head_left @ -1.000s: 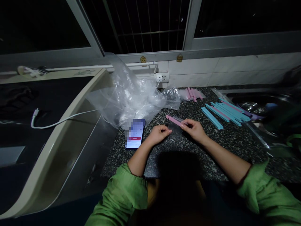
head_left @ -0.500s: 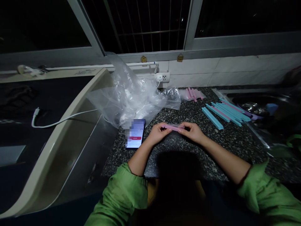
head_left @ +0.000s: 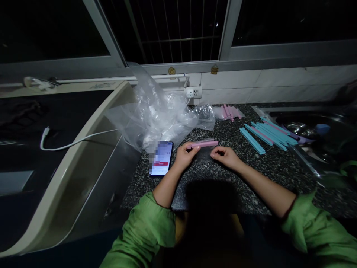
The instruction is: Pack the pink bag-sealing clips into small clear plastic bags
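My left hand (head_left: 184, 156) is closed on the left end of a pink plastic stick (head_left: 205, 143) and holds it level just above the speckled dark countertop (head_left: 251, 175). A thin clear film seems to lie around and under the stick, though it is faint in the dim light. My right hand (head_left: 226, 156) rests on the counter just below the stick's right end. Its thumb and fingers are pinched together, and I cannot make out what they hold. Both arms wear green sleeves.
A lit phone (head_left: 161, 158) lies left of my left hand. Behind it is a big crumpled clear plastic bag (head_left: 156, 115). Several blue sticks (head_left: 267, 134) and pink sticks (head_left: 230, 111) lie at the back right beside a steel sink (head_left: 304, 126). A white cable (head_left: 78, 140) runs to the left.
The pink stick went from slanted in my right hand to level between both hands. Now only my left hand holds it, and my right hand has dropped off its right end.
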### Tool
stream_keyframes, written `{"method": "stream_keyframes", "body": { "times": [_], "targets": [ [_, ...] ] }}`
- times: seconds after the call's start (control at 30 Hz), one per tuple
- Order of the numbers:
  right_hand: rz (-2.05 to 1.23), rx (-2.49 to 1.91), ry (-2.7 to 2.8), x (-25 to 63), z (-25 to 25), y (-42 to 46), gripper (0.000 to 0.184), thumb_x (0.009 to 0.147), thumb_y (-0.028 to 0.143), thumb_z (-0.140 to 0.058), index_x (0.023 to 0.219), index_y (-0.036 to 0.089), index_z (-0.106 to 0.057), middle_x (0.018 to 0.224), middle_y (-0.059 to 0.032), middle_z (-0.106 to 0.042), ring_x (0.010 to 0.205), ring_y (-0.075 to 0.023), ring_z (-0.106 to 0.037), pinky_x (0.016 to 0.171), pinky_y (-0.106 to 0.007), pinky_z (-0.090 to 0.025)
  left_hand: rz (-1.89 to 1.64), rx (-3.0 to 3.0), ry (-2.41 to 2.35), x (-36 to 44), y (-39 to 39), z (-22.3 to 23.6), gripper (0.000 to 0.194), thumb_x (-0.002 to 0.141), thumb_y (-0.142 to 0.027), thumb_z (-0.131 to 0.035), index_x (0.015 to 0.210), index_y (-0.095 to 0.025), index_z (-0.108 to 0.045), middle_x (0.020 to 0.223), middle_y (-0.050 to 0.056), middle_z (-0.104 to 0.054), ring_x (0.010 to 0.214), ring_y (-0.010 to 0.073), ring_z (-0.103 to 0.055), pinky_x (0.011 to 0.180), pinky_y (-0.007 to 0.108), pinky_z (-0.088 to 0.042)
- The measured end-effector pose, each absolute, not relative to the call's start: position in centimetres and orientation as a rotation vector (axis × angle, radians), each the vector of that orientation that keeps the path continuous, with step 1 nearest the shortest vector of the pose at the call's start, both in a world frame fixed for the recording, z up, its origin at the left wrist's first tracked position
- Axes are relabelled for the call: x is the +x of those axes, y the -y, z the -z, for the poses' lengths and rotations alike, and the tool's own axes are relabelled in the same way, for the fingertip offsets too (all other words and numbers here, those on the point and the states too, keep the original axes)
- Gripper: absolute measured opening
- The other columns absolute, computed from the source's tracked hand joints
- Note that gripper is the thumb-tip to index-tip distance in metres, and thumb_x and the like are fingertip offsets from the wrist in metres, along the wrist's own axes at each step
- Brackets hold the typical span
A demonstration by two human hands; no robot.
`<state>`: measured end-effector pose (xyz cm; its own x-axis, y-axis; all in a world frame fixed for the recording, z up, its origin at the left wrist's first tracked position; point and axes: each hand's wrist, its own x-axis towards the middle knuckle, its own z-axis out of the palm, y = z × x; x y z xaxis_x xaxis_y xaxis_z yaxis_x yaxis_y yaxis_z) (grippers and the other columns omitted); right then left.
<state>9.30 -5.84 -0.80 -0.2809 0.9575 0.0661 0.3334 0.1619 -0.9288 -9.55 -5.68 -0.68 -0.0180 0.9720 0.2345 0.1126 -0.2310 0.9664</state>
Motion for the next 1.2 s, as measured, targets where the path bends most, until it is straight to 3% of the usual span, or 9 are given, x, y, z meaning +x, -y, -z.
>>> {"method": "stream_keyframes", "body": {
  "times": [0.9,1.07,1.2],
  "targets": [
    [-0.988,-1.273,1.773,9.2,1.5,5.7,0.024,0.066,0.041,-0.056,0.065,0.017,-0.059,0.058,0.0008,-0.055,0.054,-0.0113,-0.045,0.055,-0.026,-0.037,-1.391,1.411,-1.239,-9.3,5.6,1.0,0.018,0.063,-0.031,-0.066,0.069,-0.015,-0.063,0.067,0.000,-0.064,0.066,0.0128,-0.056,0.069,0.026,-0.044],
    [-0.725,-1.309,1.694,9.7,1.9,5.3,0.023,0.073,0.038,-0.053,0.081,0.017,-0.059,0.066,-0.0011,-0.057,0.059,-0.0135,-0.049,0.057,-0.027,-0.040,-1.386,1.380,-1.209,-9.3,5.6,0.8,0.019,0.063,-0.033,-0.064,0.067,-0.015,-0.062,0.061,-0.002,-0.061,0.062,0.0117,-0.053,0.064,0.025,-0.042],
    [-0.253,-1.253,1.861,10.1,2.0,5.3,0.023,0.077,0.032,-0.053,0.095,0.018,-0.058,0.082,-0.0056,-0.062,0.075,-0.0187,-0.054,0.069,-0.032,-0.042,-1.346,1.370,-1.186,-9.3,5.6,0.8,0.018,0.061,-0.032,-0.065,0.064,-0.014,-0.061,0.058,-0.003,-0.057,0.058,0.0099,-0.049,0.062,0.023,-0.039]
  ]
}}
